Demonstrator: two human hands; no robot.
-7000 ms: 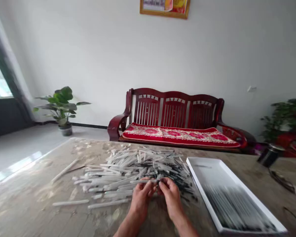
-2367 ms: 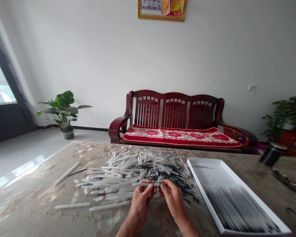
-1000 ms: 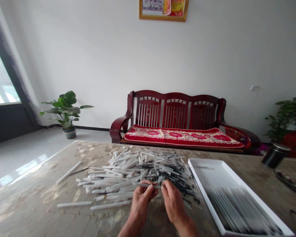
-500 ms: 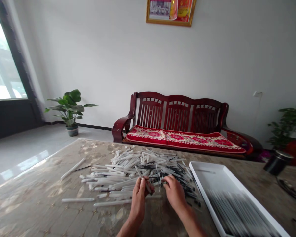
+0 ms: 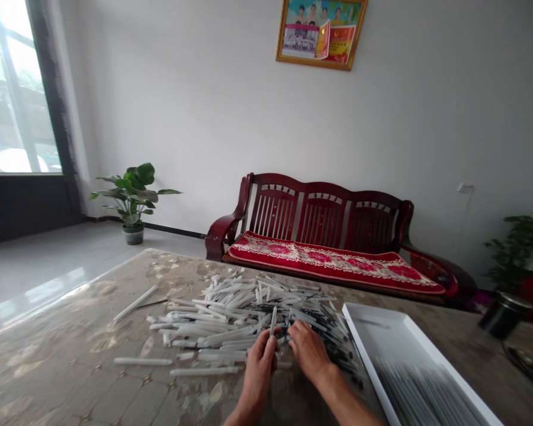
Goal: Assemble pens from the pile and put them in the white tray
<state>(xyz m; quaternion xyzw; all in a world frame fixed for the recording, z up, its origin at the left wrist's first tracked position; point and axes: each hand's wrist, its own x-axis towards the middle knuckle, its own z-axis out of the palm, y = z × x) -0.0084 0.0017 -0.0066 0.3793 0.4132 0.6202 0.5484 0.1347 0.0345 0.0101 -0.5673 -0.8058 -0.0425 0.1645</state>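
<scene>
The pen (image 5: 273, 321), which lay crosswise between both hands a second ago, now points to 12 o'clock in the left hand (image 5: 261, 358) alone, and the right hand (image 5: 308, 349) has let go of it; the left thumb and fingers pinch the pen near its lower part, in front of the pile's near edge; the right hand, at 2 o'clock from the left, has its fingers curled down at the dark side of the pile (image 5: 222, 328), and whether they grip anything I cannot tell. The pile spreads from 9 round to 1 o'clock of the hands; one loose pen (image 5: 142, 361) lies at 9 o'clock on the table (image 5: 66, 384); the white box (image 5: 384, 340), at 3 to 4 o'clock, holds a row of pens (image 5: 430, 390); a black can (image 5: 505, 315) stands beyond it at 2 o'clock.
</scene>
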